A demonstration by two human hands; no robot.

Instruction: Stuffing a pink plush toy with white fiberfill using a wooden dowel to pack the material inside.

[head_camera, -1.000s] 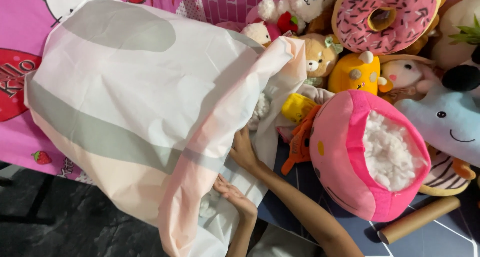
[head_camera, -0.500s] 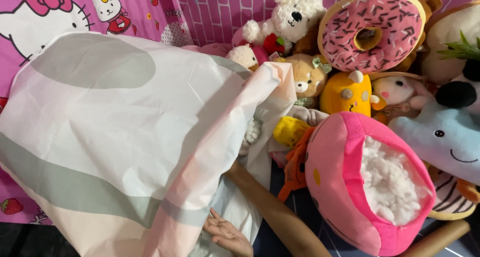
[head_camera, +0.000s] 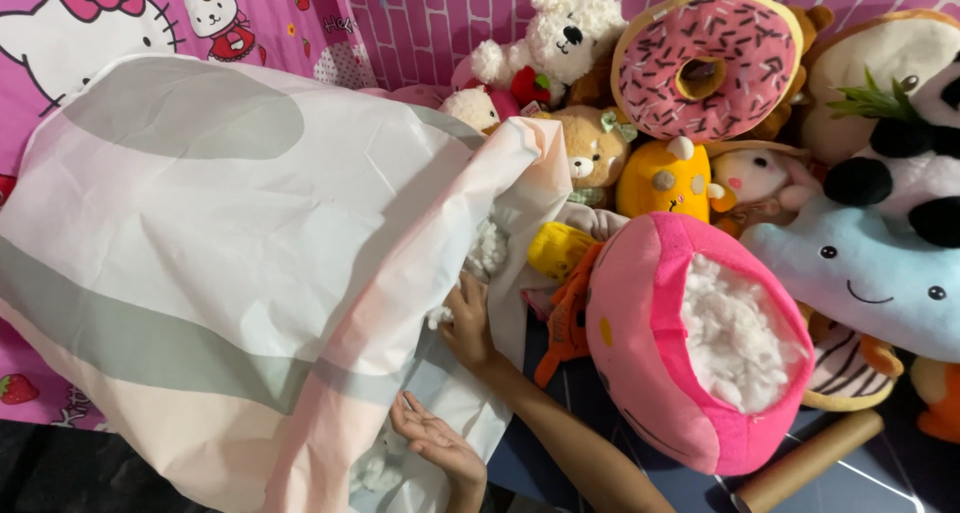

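A big fabric cover (head_camera: 230, 263), white with grey-green and peach bands, lies across the left with its opening facing right. My right hand (head_camera: 466, 321) reaches into that opening, and its fingertips are hidden under the cover's edge beside a tuft of white stuffing (head_camera: 487, 252). My left hand (head_camera: 436, 439) rests palm up with its fingers apart on the cover's lower flap, holding nothing. To the right lies a pink plush (head_camera: 640, 343) with its back open, showing white filling (head_camera: 738, 341).
Plush toys crowd the back and right: a white bear (head_camera: 560, 33), a pink donut cushion (head_camera: 705, 63), a yellow toy (head_camera: 665, 181), a light blue plush (head_camera: 870, 273). A cardboard tube (head_camera: 810, 460) lies at the lower right. Pink cartoon sheets hang behind.
My right hand went deeper into the cover and is back at the opening's edge. My left hand slid down along the flap. The view has tilted up a little.
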